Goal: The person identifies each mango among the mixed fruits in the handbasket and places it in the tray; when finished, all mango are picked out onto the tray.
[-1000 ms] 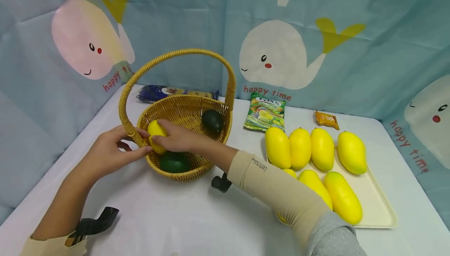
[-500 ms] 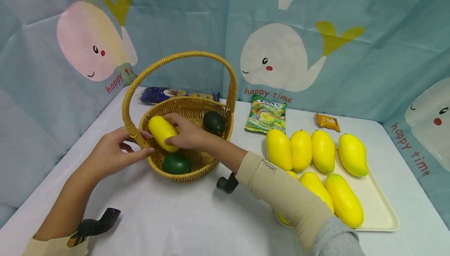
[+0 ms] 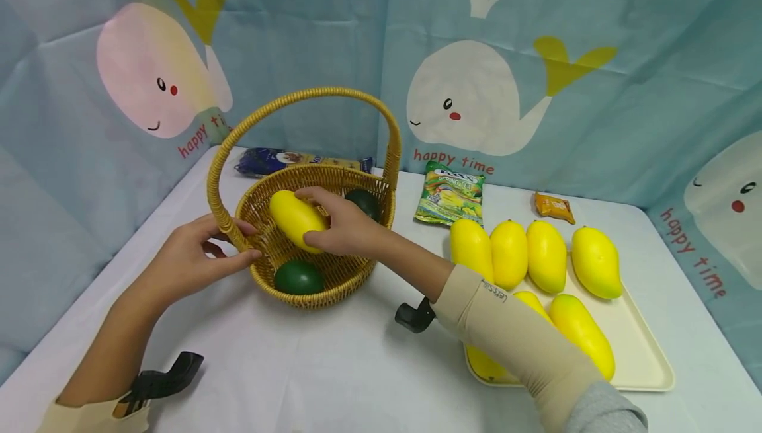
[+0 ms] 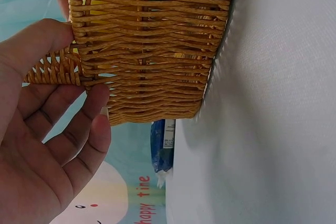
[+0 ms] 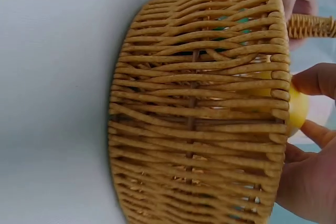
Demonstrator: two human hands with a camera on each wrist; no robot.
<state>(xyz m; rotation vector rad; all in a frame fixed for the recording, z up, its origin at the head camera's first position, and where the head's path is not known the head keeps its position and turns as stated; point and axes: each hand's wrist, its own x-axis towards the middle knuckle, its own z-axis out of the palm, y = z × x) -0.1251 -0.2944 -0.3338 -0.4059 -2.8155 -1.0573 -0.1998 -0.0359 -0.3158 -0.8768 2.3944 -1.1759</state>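
Observation:
A wicker basket (image 3: 336, 293) with a tall arched handle (image 3: 309, 92) stands on the left part of the table. At its left side my left hand (image 3: 189, 256) pinches the rim around the foot of the handle; in the left wrist view the thumb (image 4: 44, 38) lies inside and the fingers outside. Over the basket's middle, my right hand (image 3: 348, 225) grips a yellow mango (image 3: 293, 216) between thumb and fingers. A dark green avocado (image 3: 299, 278) lies at the basket's front. Another dark avocado (image 3: 362, 201) sits at the back right, partly behind the right hand.
A cream tray (image 3: 645, 354) at right bears several yellow mangoes (image 3: 546, 258); the right sleeve (image 3: 512, 334) crosses over it. Behind stand a green candy bag (image 3: 451, 195), a small orange packet (image 3: 555, 207) and a long blue package (image 3: 262, 160). Printed curtains (image 3: 333, 30) hang around the table.
My right hand has lifted the mango from the basket's left side and carried it right, toward the middle. The left hand keeps its hold on the basket.

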